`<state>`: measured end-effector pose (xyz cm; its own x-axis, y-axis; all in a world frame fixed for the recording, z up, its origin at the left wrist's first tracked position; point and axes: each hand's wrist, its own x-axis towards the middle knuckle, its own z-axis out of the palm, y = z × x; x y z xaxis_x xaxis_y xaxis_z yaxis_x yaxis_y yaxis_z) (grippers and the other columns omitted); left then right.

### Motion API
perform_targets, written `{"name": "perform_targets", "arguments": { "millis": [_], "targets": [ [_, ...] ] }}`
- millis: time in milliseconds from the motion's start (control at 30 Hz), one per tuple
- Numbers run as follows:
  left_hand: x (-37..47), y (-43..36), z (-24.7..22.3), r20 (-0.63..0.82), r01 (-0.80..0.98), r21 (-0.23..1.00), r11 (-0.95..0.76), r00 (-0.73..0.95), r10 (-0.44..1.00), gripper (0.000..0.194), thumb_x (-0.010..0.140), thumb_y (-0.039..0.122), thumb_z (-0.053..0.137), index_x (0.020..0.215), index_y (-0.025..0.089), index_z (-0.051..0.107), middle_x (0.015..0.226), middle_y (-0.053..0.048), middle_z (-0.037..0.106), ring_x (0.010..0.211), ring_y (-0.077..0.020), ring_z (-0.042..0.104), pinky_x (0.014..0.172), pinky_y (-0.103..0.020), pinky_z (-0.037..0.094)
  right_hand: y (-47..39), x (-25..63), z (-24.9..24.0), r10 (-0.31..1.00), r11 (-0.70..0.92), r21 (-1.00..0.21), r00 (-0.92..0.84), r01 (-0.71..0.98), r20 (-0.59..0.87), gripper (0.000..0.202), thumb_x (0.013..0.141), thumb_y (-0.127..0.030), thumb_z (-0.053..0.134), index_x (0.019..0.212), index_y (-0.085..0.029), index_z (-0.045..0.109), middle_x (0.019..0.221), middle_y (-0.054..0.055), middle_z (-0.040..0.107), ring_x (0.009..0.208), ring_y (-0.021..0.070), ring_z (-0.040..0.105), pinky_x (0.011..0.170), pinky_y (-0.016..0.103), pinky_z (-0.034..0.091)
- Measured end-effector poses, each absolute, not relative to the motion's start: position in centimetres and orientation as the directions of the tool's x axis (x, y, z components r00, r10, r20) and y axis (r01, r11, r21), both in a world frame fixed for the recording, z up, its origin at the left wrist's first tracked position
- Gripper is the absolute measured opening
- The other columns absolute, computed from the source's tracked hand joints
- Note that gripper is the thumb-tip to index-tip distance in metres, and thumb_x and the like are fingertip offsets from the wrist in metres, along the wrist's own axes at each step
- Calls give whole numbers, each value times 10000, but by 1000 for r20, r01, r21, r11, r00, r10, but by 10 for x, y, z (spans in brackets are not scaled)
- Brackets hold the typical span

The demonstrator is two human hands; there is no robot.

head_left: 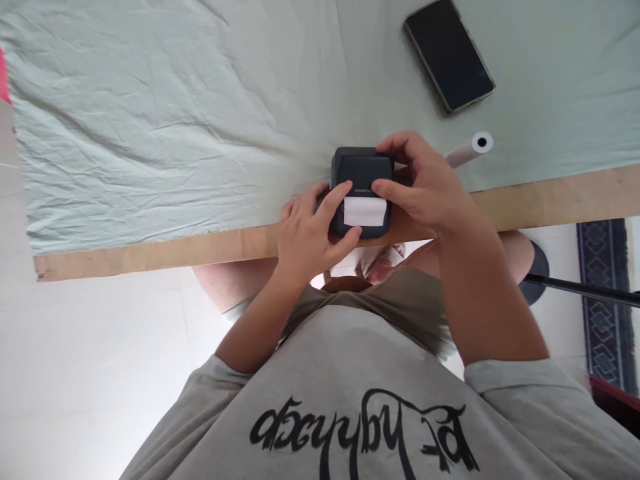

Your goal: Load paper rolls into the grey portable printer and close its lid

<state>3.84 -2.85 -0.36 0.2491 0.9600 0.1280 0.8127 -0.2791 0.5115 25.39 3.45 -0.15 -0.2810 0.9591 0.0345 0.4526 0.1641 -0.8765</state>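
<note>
A small black device, like a compact printer, is at the table's front edge, held between both hands. A short strip of white paper shows on its near part. My left hand grips the device from the left, with a fingertip on its top and the thumb at its near edge. From the right, my right hand holds it, thumb on the top face and fingers around the far right corner. Just beyond my right hand lies a white paper roll, partly hidden by that hand.
A dark phone lies at the back right on the pale green cloth. The table's wooden edge runs across in front of my body. A patterned dark rug is on the floor at right, near a black bar.
</note>
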Motion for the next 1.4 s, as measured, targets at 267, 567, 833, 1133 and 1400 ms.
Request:
{"name": "perform_targets", "arguments": {
  "millis": [267,567,833,1133,1400],
  "targets": [
    [39,-29,-3,143,815,507,-281,242,960,603,883,553,570,1422,287,519,1384,-103,597,1225,-324,595,995,-438,408,37,255,-1,947,200,-839,-318,506,34,423,824,-286,702,1224,-317,569,1241,38,650,1045,213,662,881,393,617],
    [41,-29,-6,112,824,514,-239,211,971,856,789,590,660,1472,148,395,1449,-181,568,1314,-366,552,1106,-456,358,7,241,-10,937,344,-691,-191,636,291,415,985,-422,424,1377,-304,493,1371,98,610,1248,267,595,997,457,541],
    [37,-27,-5,91,854,429,-293,282,955,1034,703,610,795,1497,93,382,1464,-188,548,1321,-363,547,1109,-429,367,8,243,-9,959,282,-667,-181,689,219,522,999,-531,344,1416,-244,472,1401,121,593,1254,278,592,1070,494,500],
    [33,-24,-11,59,864,427,-268,269,961,1157,668,806,740,1515,97,397,1455,-203,550,1328,-379,534,1088,-461,408,6,241,-9,970,234,-663,-125,711,208,521,1016,-522,302,1433,-238,433,1383,119,625,1286,295,593,1117,551,432],
    [32,-22,-9,71,849,467,-249,245,967,1151,582,727,858,1492,150,455,1415,-166,589,1293,-353,570,1088,-468,427,9,251,-10,953,298,-661,-250,689,169,624,997,-597,273,1483,-215,361,1392,141,620,1318,305,571,1146,574,393]
  ]
}}
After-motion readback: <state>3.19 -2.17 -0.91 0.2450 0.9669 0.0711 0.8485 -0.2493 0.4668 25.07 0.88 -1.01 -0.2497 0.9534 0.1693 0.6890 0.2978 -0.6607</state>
